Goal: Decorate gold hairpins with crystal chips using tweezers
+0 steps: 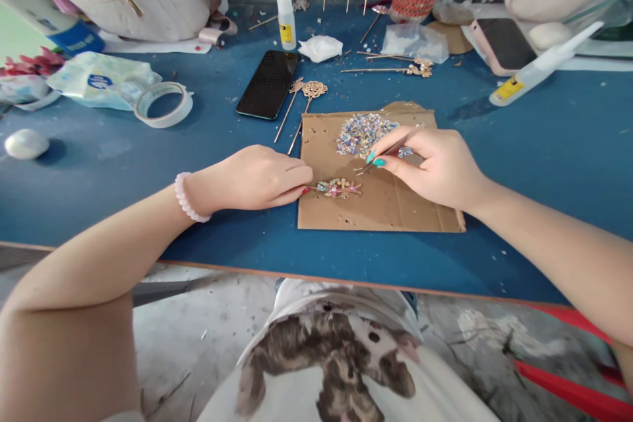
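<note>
Pinching the left end of a beaded ornament (337,188) in the closed left hand (257,178). Extending rightward from that grip, with long axis left to right, on cardboard (390,211) over the bench (237,244); nearer to the left hand than to the right. Gripping tweezers (383,153) in the likewise closed right hand (438,161); pointing leftward, just beyond the ornament's right end, seemingly without contact.

Left grip (257,178) palm-down, pinching; right grip (440,161) pinching; forearms (123,244) angled inward.

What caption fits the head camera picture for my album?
Left hand holds a beaded ornament on cardboard; right hand holds tweezers near a sparkly pile.
</note>
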Motion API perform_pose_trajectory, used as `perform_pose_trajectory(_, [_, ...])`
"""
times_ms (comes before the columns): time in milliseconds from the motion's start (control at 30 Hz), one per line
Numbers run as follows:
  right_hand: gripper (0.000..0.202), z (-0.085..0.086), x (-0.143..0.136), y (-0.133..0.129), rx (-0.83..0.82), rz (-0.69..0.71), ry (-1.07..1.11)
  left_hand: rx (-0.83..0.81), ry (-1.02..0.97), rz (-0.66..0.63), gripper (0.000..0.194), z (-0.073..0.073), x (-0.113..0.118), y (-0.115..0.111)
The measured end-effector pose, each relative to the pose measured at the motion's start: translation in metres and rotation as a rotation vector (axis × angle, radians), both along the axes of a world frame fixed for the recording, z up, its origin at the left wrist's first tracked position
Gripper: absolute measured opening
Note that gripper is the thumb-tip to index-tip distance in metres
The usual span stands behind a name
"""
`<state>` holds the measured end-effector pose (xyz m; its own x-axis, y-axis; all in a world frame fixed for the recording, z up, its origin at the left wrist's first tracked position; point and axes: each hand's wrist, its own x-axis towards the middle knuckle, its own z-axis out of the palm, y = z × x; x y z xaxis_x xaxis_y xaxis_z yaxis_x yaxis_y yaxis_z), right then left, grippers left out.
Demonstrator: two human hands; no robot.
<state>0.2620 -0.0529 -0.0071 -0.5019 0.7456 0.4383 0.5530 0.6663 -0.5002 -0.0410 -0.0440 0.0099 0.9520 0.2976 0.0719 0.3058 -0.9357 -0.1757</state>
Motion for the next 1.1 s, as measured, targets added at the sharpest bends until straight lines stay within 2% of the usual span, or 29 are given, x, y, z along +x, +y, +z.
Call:
perform_pose_trajectory(567, [0.007, -0.0008, 0.0003, 0.0009, 0.030, -0.001, 0.015, -0.001, -0.009, -0.011, 0.037, 0.0002, 0.0002, -0.0002])
perform_pose_trajectory(1100, [0.009, -0.0040, -0.0014, 0.0013, 0.140, 0.090, 0.040, 0.006, -0.025, -0.023, 0.033, -0.0008, -0.0003, 0.0007])
